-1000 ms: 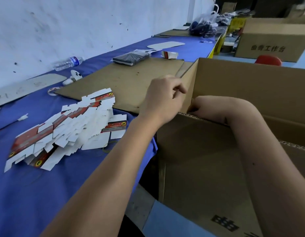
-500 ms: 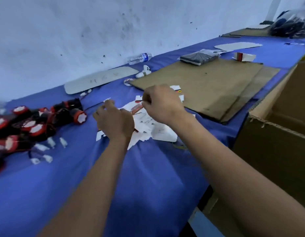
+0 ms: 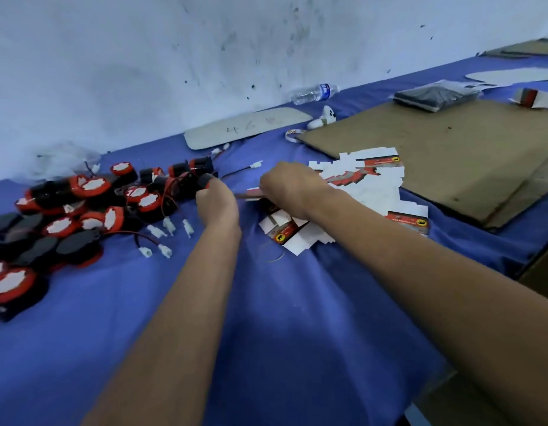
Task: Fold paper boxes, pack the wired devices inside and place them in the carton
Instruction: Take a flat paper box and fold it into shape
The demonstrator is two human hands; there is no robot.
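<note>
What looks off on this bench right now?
Mostly clutter. The wired devices lie in a tangled heap, leads crossing. The flat box blanks are fanned out unevenly, not squared. A water bottle lies on its side by the wall. No damage visible.

My packing station in a small workshop: a long table (image 3: 297, 348) in blue cloth, heaped wired devices (image 3: 91, 207), flat box blanks (image 3: 368, 192), cardboard sheets (image 3: 444, 152), scuffed wall (image 3: 174, 56).

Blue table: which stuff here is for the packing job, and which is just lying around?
For the job: flat paper boxes, wired devices, left hand, right hand.
Lying about: water bottle, cardboard sheet, black packet.
</note>
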